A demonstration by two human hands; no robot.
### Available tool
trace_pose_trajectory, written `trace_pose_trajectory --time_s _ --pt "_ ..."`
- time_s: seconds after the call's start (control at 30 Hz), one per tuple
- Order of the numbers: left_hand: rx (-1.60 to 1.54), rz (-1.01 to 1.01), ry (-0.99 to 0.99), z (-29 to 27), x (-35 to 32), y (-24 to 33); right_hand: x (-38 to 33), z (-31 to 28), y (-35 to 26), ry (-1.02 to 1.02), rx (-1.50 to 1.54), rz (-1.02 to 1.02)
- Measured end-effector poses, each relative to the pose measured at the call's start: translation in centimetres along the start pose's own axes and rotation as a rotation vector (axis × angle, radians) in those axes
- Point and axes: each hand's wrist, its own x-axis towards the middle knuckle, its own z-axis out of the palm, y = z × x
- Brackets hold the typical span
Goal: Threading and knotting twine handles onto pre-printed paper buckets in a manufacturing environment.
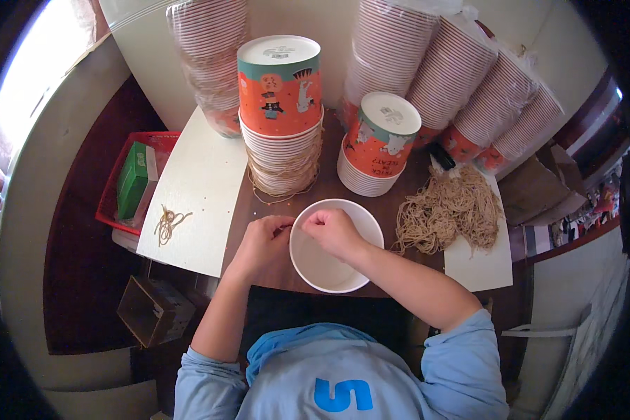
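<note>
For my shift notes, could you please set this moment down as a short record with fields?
Setting: dark brown wooden table seen from above
Left hand: at the outer left rim of the open white paper bowl, fingers pinched
Right hand: over the bowl's rim, fingers pinched
Behind the bowl: two stacks of upturned orange printed paper bowls
Right of the bowl: loose heap of tan rubber bands
Left: white board with a few tan bands
</note>
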Motion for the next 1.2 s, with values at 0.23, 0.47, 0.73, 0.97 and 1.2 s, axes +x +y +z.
trace_pose_trajectory --time_s 0.23,0.47,0.73,0.97,1.2 --pt "-0.023 0.003 -0.004 0.1 0.0 -0.4 0.5 0.4 1.2 0.055 -0.017 -0.02" --pt "-0.073 -0.004 0.007 0.2 -0.2 -0.3 0.4 0.4 0.9 0.067 -0.044 -0.04" --pt "-0.037 -0.007 -0.016 0.0 -0.2 0.0 0.4 0.6 0.5 0.046 -0.032 -0.022" --pt "-0.051 -0.011 -0.043 0.0 -0.1 0.1 0.8 0.9 1.2 0.044 0.055 0.048" --pt "0.074 -0.004 -0.084 -0.5 -0.5 0.2 0.2 0.8 1.1 -0.018 0.026 0.074"
